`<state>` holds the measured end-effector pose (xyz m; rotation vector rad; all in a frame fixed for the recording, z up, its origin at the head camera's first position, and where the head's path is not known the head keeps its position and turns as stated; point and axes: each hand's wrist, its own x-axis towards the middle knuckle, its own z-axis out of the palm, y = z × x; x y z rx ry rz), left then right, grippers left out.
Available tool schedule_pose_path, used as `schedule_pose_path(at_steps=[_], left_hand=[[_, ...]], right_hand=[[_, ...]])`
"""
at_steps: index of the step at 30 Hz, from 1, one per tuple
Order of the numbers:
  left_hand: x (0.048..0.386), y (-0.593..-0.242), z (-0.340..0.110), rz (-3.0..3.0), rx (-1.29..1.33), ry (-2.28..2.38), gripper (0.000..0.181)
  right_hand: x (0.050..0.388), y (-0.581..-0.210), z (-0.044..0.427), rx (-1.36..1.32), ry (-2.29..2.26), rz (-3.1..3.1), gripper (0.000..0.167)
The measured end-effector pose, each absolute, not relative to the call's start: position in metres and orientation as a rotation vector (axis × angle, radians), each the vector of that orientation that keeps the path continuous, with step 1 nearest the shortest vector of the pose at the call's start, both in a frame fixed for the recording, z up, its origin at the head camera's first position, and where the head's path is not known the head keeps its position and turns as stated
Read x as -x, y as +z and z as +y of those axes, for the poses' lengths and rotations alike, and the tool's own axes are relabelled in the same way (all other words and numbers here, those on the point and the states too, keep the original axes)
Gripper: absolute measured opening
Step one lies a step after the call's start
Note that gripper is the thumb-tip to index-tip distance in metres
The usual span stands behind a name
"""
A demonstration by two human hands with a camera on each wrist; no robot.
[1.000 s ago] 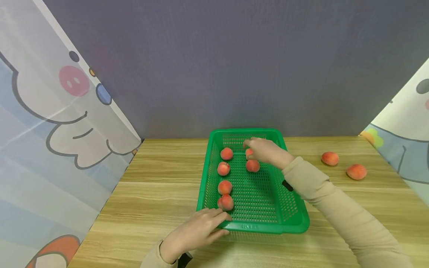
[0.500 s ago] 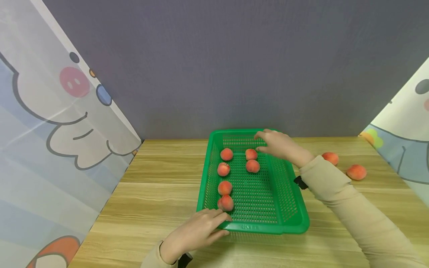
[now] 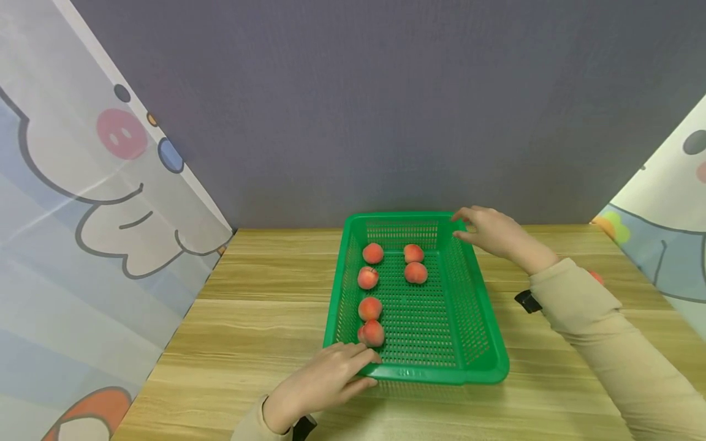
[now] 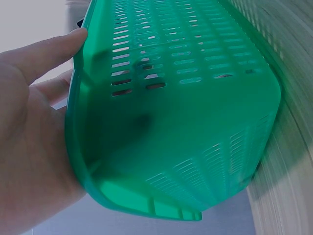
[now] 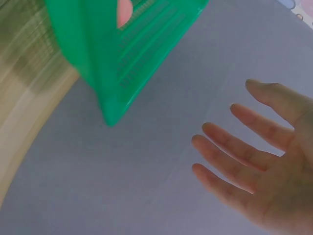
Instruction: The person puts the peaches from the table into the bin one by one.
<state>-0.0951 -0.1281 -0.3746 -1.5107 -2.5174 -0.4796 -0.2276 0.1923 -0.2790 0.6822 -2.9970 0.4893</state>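
A green plastic basket (image 3: 419, 372) with slotted walls stands on the table. Inside it, several peaches line the left side, including one red peach (image 3: 368, 278), and two others, a farther peach (image 3: 413, 253) and a nearer peach (image 3: 416, 273), sit toward the back right. My left hand (image 3: 328, 376) grips the basket's front left rim; in the left wrist view its thumb (image 4: 58, 51) lies against the outer side. Over the back right rim, my right hand (image 3: 493, 233) holds nothing, fingers spread and relaxed in the right wrist view.
The wooden table (image 3: 265, 294) ends at a grey wall panel (image 3: 353, 110) behind the basket. One peach (image 3: 596, 277) on the right side of the table shows only partly past the right sleeve (image 3: 584, 306). Cartoon-printed sheets (image 3: 66, 245) hang at both sides.
My right hand has let go of a peach at the basket's back and moved right, out over the rim. The right arm now covers table peaches seen before. My left hand has not moved.
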Motion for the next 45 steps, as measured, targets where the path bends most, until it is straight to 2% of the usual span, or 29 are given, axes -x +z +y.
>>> schedule_pose_path(at_steps=[28,45], left_hand=[[0.095,-0.374,-0.128,-2.534,1.507,-0.485,0.024],[0.094,-0.374,-0.128,-2.559,1.503,-0.472,0.025]], right_hand=[[0.252,-0.342,0.290,-0.447,0.631,-3.000,0.034],[0.253,-0.369,0.323,-0.293,0.631,-3.109,0.044]])
